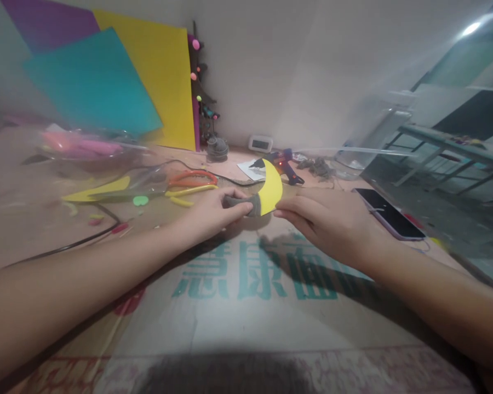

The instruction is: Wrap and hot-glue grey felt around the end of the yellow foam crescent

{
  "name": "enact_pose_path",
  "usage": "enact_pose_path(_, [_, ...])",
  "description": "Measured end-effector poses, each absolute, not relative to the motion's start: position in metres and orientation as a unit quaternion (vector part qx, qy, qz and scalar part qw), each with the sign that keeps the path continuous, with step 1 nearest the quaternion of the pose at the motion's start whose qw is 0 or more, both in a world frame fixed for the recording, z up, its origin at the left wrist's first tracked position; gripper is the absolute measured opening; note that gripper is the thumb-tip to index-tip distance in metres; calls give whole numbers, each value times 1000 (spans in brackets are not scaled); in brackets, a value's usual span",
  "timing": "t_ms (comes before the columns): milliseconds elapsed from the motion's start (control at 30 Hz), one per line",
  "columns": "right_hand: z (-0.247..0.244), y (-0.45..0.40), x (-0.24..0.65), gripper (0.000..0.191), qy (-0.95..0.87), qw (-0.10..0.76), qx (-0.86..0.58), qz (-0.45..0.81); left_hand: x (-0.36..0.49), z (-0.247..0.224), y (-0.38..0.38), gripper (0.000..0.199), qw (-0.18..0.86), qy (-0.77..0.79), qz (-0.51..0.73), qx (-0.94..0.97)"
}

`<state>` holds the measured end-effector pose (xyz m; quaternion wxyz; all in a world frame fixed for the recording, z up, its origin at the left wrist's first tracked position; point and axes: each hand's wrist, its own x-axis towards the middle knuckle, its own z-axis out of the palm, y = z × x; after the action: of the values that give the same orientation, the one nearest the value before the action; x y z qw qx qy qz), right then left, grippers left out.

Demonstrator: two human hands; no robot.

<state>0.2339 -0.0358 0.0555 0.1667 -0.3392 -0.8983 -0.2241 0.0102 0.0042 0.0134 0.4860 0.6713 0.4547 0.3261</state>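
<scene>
A yellow crescent [272, 189], flat like craft foam or paper, is held up over the table between my two hands. Dark grey material, perhaps cloth, wraps or covers its lower left end. My left hand [225, 208] pinches that grey end between thumb and fingers. On the other side, my right hand [312, 210] has its fingertips closed on the crescent's lower right edge. Just behind the crescent lies a dark glue gun [285, 166] with a small red light showing. Scissors with orange and yellow handles [193, 180] rest left of my left hand.
Yellow [170, 82], teal [94, 87] and purple sheets lean on the wall at back left. A small white clock [261, 143] and a grey ball of yarn or cord [217, 148] stand behind. A phone [388, 213] lies at right. A dark cable crosses the left side.
</scene>
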Motion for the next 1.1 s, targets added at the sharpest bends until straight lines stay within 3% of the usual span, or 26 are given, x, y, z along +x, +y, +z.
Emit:
enact_pose_path(400, [29,-46,212,30,-941,160,-245,-168,8,13,5,22,527,432,348,643])
enact_pose_path(567, [29,-30,219,39,-910,244,-321,-99,7,11,6,27,515,420,366,652])
enact_pose_path(700, [31,-19,221,25,-825,320,-463,52,7,12,4,26,515,412,387,645])
enact_pose_path(833, [25,-19,212,30,-741,297,-520,303,8,13,2,26,535,414,381,631])
enact_pose_path(900, [21,-21,209,23,-728,281,-508,365,9,14,2,24,541,418,380,623])
enact_pose_path(967, [17,-23,209,23,-763,266,-495,319,9,15,2,24,539,420,381,623])
enact_pose_path(1100, [16,-30,212,26,-887,198,-416,24,8,14,2,23,529,426,369,635])
